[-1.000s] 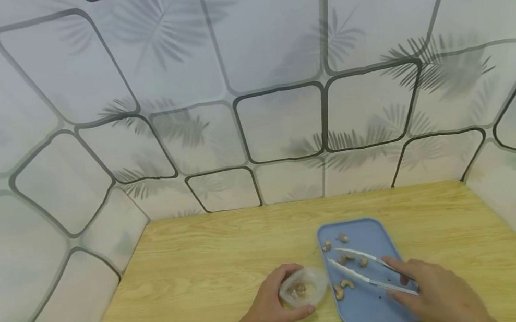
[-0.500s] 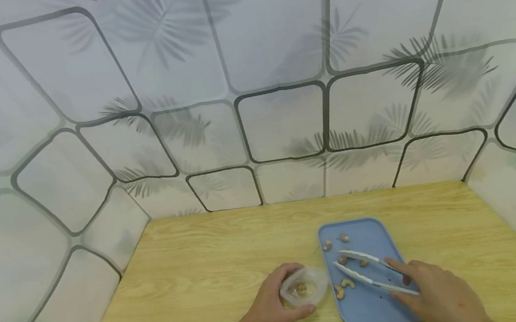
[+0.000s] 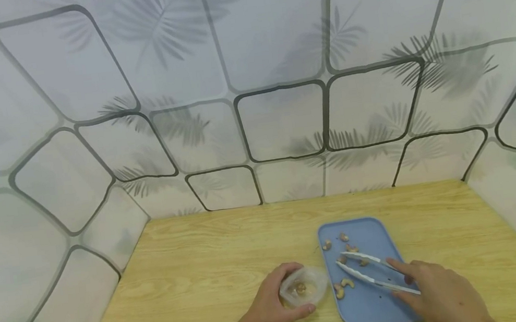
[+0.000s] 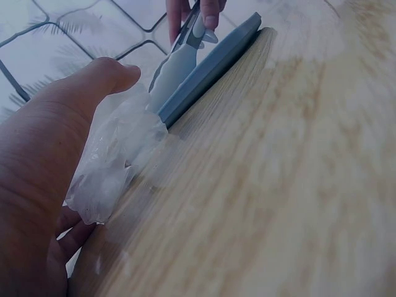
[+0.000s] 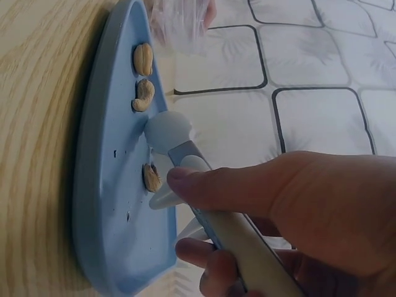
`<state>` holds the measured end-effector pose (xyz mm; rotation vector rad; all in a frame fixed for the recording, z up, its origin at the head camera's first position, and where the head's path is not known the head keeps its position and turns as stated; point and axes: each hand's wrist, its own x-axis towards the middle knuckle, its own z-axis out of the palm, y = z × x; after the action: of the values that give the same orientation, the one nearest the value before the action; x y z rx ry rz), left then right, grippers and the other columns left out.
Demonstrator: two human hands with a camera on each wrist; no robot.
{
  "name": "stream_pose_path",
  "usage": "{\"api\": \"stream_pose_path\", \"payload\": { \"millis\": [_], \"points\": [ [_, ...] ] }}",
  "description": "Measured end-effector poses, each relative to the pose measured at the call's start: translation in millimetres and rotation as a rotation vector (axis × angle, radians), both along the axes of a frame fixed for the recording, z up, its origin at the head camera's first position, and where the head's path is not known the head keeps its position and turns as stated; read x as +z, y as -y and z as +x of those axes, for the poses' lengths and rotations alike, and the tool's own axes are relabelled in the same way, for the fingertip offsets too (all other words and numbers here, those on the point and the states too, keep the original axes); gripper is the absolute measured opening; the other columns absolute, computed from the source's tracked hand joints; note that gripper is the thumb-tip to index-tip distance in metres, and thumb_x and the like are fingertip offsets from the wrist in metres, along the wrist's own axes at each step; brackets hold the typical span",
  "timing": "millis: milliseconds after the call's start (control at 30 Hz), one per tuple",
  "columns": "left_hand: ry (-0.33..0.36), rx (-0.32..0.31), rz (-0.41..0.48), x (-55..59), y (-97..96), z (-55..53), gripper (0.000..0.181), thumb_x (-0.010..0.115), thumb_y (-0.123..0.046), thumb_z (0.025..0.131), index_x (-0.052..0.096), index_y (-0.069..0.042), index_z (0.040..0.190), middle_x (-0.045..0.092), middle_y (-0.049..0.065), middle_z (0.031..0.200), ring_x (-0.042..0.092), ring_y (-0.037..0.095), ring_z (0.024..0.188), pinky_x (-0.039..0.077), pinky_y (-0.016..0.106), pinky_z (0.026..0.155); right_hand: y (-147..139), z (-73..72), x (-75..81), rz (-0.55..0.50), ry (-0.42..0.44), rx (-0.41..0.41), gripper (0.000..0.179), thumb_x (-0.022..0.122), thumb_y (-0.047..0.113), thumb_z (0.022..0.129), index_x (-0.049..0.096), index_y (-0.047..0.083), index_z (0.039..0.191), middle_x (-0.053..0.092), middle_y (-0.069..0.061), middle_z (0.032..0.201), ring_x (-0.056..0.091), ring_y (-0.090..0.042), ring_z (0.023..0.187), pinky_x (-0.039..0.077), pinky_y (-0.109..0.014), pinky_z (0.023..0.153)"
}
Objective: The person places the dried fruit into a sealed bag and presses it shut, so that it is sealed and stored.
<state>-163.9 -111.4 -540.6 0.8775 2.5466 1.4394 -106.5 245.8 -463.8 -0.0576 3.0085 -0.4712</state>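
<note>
My left hand [image 3: 273, 306] curls round a clear plastic bag [image 3: 316, 276], its mouth facing up with a cashew [image 3: 301, 287] inside. In the left wrist view, the crumpled bag [image 4: 111, 161] stands beside the tray's edge. My right hand [image 3: 441, 291] grips white-tipped tongs [image 3: 367, 277], arms spread over a blue tray [image 3: 373, 311]. Several cashews [image 3: 347, 283] lie on it, mostly along its left half. One cashew [image 3: 342, 260] sits between the tong tips; whether they touch it I cannot tell. The right wrist view shows a cashew [image 5: 151, 177] close to the tongs [image 5: 168, 132].
The wood-grain table [image 3: 194, 272] extends left of the bag and behind the tray. Patterned panels [image 3: 282, 121] enclose it at the back and both sides. Small dark crumbs dot the tray.
The tongs have shifted slightly right, away from the tray's left edge. A cashew beyond the upper tip shows more clearly now. My left hand and the bag have stayed put.
</note>
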Motion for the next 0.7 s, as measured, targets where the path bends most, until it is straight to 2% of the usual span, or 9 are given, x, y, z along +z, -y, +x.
{"api": "stream_pose_path", "payload": {
  "millis": [267,567,700],
  "points": [
    [0.012,-0.003,-0.003,0.0,0.8,-0.1,0.074,0.091,-0.044,0.087,0.057,-0.029,0.150,0.068,-0.009,0.140,0.063,0.006,0.122,0.052,0.031,0.108,-1.0,-0.1,4.2,-0.043,-0.031,-0.003,0.070,0.091,0.043,0.086,0.069,0.021,0.149,0.072,0.011,0.097,0.050,-0.013,0.073,0.041,-0.033,0.060],
    [0.007,0.002,-0.006,-1.5,0.9,0.1,0.075,0.092,-0.045,0.086,0.056,-0.030,0.150,0.067,-0.010,0.141,0.063,0.006,0.123,0.051,0.032,0.110,2.8,7.7,13.1,-0.066,-0.117,0.019,0.065,0.090,0.047,0.087,0.071,0.027,0.147,0.069,0.019,0.096,0.043,-0.002,0.066,0.036,-0.026,0.058],
    [0.004,-0.004,-0.002,-1.9,0.7,-0.5,0.076,0.092,-0.044,0.085,0.056,-0.029,0.150,0.067,-0.009,0.141,0.063,0.007,0.123,0.051,0.032,0.110,9.0,15.9,14.7,-0.095,-0.208,0.055,0.064,0.093,0.045,0.085,0.074,0.026,0.143,0.066,0.022,0.092,0.040,0.004,0.063,0.035,-0.023,0.056]
  ]
}}
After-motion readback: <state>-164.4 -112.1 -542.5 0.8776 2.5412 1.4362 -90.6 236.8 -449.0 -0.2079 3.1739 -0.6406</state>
